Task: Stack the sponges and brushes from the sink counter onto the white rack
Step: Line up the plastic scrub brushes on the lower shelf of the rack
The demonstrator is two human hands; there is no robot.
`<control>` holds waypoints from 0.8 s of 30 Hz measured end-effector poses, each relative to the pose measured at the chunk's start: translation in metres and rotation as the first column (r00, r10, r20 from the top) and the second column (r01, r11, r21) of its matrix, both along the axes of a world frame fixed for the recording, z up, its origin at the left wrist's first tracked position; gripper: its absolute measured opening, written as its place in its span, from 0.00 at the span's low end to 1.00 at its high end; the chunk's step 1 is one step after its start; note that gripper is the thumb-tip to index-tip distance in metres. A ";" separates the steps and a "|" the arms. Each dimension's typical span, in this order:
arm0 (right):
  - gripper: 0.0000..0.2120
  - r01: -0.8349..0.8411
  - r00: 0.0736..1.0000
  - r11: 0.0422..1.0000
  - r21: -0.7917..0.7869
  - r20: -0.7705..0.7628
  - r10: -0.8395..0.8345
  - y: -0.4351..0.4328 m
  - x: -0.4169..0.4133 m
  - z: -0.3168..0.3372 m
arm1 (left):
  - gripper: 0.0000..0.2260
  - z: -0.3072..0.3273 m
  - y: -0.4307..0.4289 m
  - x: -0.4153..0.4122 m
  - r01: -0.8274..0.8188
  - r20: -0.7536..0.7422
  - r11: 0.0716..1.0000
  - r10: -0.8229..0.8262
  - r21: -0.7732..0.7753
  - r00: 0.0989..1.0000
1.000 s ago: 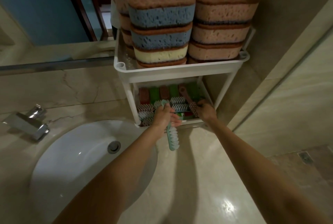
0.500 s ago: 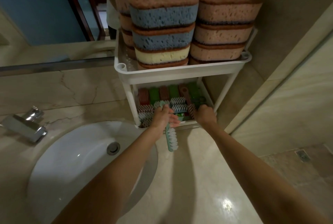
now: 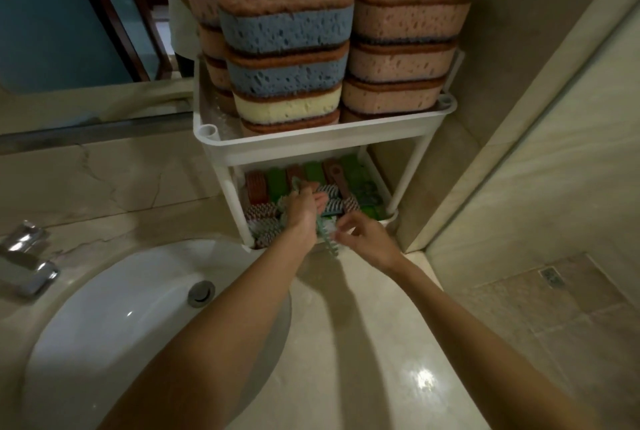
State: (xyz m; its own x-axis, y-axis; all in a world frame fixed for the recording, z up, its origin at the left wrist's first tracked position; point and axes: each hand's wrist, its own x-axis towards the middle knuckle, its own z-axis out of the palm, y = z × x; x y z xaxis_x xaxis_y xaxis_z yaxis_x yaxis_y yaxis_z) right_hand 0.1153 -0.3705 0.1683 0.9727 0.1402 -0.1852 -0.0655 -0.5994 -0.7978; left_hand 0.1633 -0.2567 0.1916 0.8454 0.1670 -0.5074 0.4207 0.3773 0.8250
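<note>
Teal plastic scrub brush with white bristles: centre frame, at front edge of white two-tier plastic rack, lower shelf. Long axis: handle up-frame into shelf, bristle end down-frame. Left hand wrapped round handle, nearer shelf. Right hand just beside bristle end, fingers loosely curled; pinching or not, cannot tell.

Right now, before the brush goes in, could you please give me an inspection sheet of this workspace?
Surface: glossy beige counter around a white sink.
Job's things: white rack, two tiers; sponges stacked on the top tier; brushes lying in the lower tier; teal brush in hand, at the lower tier's front.
Clutter: nothing seen.
Grippers: left hand grips the teal brush; right hand beside its bristle end, contact unclear.
Cables: nothing seen.
Surroundings: faucet at left, mirror behind, tiled floor at right.
</note>
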 end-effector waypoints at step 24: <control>0.17 0.365 0.928 0.820 -0.440 0.235 -0.288 -0.007 0.050 -0.011 | 0.18 -0.032 -0.003 -0.001 0.503 -0.093 0.499 -0.639 0.706 0.764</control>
